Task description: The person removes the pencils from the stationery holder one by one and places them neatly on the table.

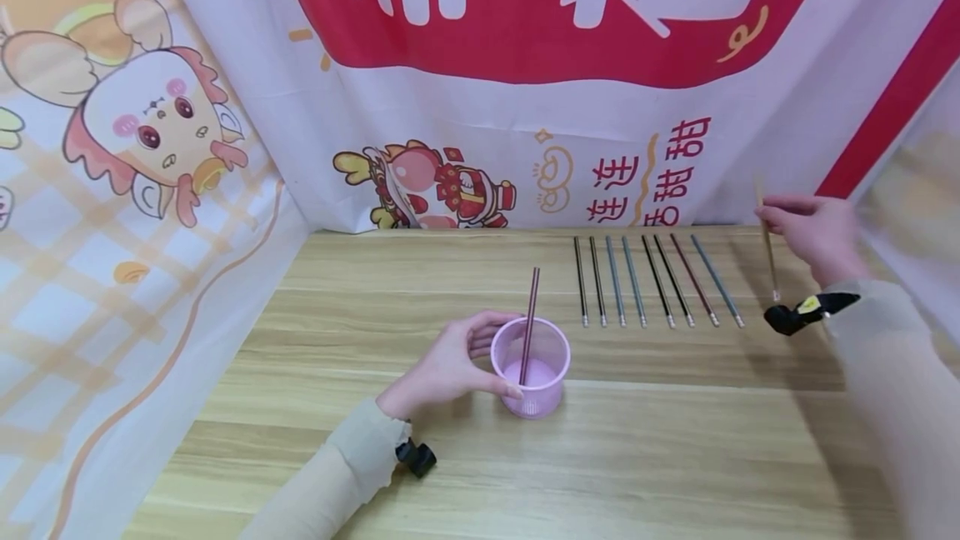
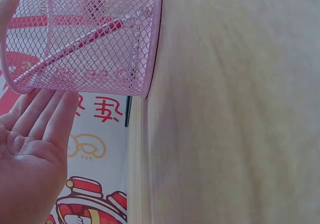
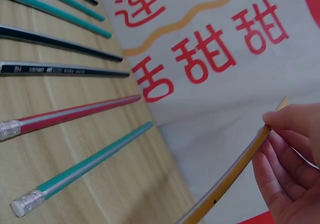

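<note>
On the left, my left hand holds a pink mesh pencil cup, thumb at the near rim and fingers along the far side. The cup stands upright, and a dark red pencil leans inside it. At the far right, my right hand pinches a yellow pencil near its upper end between thumb and fingers. That pencil is upright, eraser end down, close over the table. In the right wrist view the yellow pencil slants down from the fingertips.
Several pencils lie in a row along the table's back edge: black ones, teal ones and a red one, erasers toward me. The wooden table meets a printed cloth behind, with more cloth at both sides.
</note>
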Motion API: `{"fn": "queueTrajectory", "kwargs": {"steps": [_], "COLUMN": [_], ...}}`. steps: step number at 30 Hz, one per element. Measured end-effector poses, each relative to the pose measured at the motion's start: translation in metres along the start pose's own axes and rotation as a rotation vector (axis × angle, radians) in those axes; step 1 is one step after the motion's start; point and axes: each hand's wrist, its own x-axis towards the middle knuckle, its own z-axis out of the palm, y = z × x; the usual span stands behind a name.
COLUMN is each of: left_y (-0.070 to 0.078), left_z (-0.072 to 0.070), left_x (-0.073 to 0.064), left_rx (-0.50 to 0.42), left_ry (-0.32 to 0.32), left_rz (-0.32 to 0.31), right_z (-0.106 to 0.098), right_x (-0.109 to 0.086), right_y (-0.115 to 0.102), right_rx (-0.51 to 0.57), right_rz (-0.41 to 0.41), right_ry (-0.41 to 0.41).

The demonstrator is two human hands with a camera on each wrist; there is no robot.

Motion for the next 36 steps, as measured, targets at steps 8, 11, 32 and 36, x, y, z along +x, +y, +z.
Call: {"fn": "queueTrajectory", "kwargs": {"steps": [8, 11, 32, 36], "left_y": [0.001, 0.001, 0.001, 0.002], "left_z": [0.000, 0.000, 0.001, 0.000], "left_x": [0.000, 0.000, 0.001, 0.001], "left_rx": [0.006, 0.013, 0.011, 0.009], "left_ry": [0.001, 0.003, 0.000, 0.002], "left_rz": [-0.005, -0.006, -0.008, -0.013], "right_z": [0.010, 0.014, 0.052, 0.053], "right_x": [0.009, 0.009, 0.009, 0.012], "right_y": [0.018, 0.022, 0.056, 0.059], "right_rx": [-0.106, -0.164, -0.244, -0.269], "right_rz": [-0.052, -0.054, -0.051, -0.040], "right_ry": [-0.007, -0.021, 0.024, 0.025]}}
